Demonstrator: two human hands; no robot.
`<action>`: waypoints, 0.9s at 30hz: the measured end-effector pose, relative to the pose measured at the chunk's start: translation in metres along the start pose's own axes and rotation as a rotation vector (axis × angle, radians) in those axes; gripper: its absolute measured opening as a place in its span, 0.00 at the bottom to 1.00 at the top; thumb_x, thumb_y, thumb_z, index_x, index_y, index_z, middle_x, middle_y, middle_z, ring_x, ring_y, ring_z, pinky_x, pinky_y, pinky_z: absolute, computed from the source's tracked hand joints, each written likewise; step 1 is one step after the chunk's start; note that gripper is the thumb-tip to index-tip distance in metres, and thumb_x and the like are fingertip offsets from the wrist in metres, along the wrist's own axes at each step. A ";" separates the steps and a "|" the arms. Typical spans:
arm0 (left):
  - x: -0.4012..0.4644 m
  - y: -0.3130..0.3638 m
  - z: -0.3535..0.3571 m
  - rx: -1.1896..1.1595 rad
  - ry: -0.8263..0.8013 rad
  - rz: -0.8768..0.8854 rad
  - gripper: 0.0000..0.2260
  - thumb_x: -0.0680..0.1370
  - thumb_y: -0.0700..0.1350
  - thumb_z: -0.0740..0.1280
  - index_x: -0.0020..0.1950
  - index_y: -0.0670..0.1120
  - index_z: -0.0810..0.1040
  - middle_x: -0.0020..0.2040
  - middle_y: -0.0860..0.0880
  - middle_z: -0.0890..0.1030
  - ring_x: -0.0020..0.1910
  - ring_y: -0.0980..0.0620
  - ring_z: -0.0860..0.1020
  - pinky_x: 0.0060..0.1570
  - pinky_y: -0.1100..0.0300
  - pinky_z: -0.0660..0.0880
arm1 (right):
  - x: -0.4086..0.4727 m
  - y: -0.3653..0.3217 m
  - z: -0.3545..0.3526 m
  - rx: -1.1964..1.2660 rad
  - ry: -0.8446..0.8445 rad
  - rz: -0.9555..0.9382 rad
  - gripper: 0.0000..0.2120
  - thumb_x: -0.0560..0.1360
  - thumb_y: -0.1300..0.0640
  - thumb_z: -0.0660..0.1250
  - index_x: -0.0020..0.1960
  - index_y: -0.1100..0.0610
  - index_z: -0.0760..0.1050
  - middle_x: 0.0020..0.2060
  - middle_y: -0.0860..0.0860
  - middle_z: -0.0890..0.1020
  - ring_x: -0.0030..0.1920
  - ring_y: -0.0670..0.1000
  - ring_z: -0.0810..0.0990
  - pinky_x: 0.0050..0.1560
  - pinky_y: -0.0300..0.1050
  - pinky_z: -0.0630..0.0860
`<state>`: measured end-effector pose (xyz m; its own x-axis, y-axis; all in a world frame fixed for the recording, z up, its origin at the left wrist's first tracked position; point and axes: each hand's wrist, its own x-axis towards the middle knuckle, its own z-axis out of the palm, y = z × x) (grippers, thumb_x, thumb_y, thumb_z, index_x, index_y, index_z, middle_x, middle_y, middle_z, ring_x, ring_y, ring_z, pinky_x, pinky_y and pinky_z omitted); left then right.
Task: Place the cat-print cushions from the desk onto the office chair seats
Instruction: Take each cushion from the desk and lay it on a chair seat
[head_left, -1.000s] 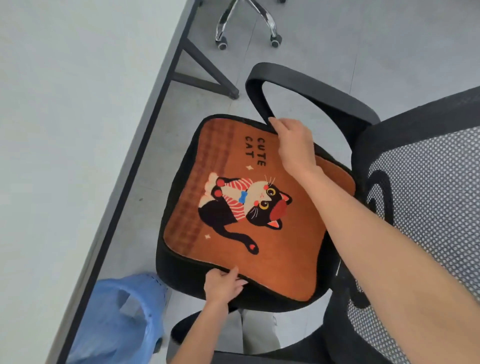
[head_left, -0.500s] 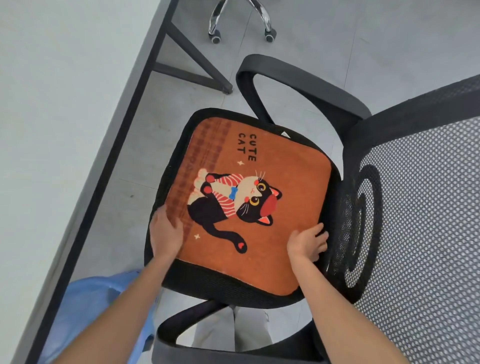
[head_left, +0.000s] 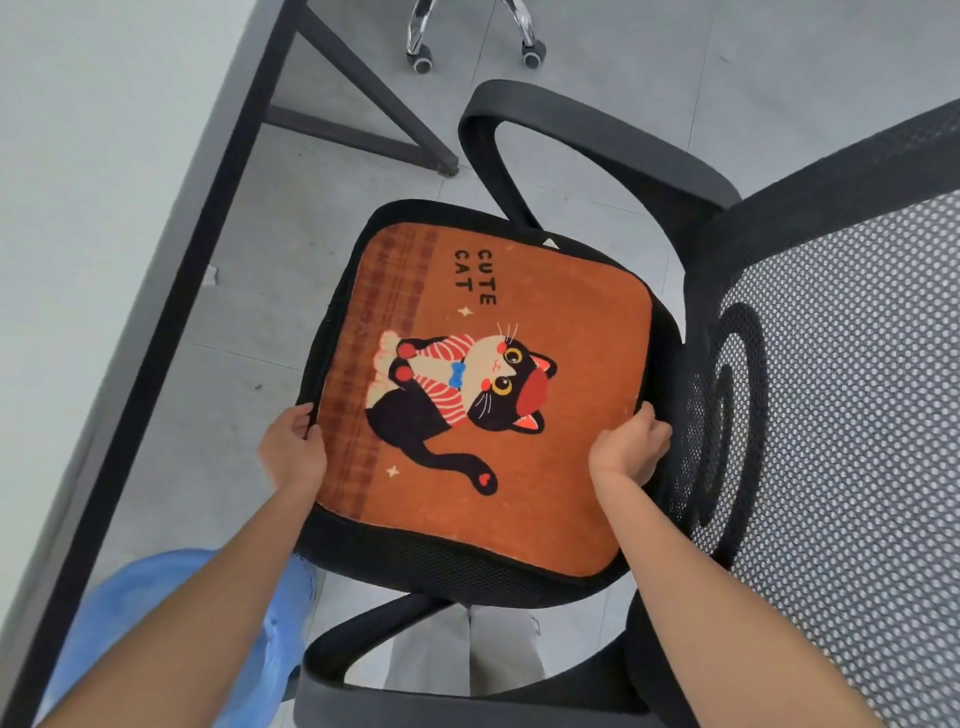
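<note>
On the black seat (head_left: 441, 561) of the office chair (head_left: 831, 364) the orange cat cushion (head_left: 545, 322) lies flat, print up, its edges nearly matching the seat's outline, with the mesh backrest to the right and the bench (head_left: 78, 208) to the left. The left hand (head_left: 291, 452) grips the cushion's left edge, fingers curled over the border, and the right hand (head_left: 626, 452) grips the opposite edge by the backrest, fingers curled round it; holding both sides at once probably lets the person square the cushion on the seat. Compared with half a second ago, both hands have slid outward from resting on the top face to clasping the edges, and the cushion sits a little closer to the backrest.
</note>
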<state>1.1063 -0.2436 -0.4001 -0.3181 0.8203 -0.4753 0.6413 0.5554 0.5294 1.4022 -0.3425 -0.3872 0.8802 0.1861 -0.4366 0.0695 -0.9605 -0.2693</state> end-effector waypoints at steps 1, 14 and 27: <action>-0.001 -0.002 0.000 0.023 -0.041 0.003 0.17 0.77 0.35 0.61 0.66 0.38 0.71 0.63 0.36 0.76 0.61 0.39 0.75 0.64 0.50 0.69 | -0.002 -0.002 -0.001 0.002 -0.059 -0.002 0.20 0.76 0.60 0.58 0.68 0.57 0.64 0.65 0.59 0.67 0.63 0.62 0.68 0.59 0.52 0.65; -0.140 0.031 -0.058 -0.284 -0.232 0.065 0.13 0.78 0.39 0.60 0.62 0.43 0.76 0.57 0.49 0.79 0.60 0.48 0.76 0.65 0.53 0.70 | -0.140 -0.013 -0.083 0.289 -0.248 -0.318 0.24 0.79 0.65 0.53 0.74 0.60 0.57 0.73 0.55 0.62 0.74 0.52 0.60 0.72 0.44 0.58; -0.362 -0.011 -0.273 -0.363 -0.240 0.174 0.11 0.79 0.39 0.60 0.56 0.48 0.78 0.40 0.59 0.85 0.46 0.64 0.81 0.53 0.69 0.74 | -0.292 0.066 -0.277 0.255 -0.685 -0.735 0.18 0.77 0.68 0.56 0.65 0.58 0.72 0.56 0.48 0.78 0.55 0.37 0.76 0.54 0.20 0.67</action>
<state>1.0241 -0.5094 -0.0423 -0.0297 0.8743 -0.4844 0.3712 0.4596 0.8068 1.2796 -0.5176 -0.0399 0.1998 0.8627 -0.4645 0.3098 -0.5054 -0.8054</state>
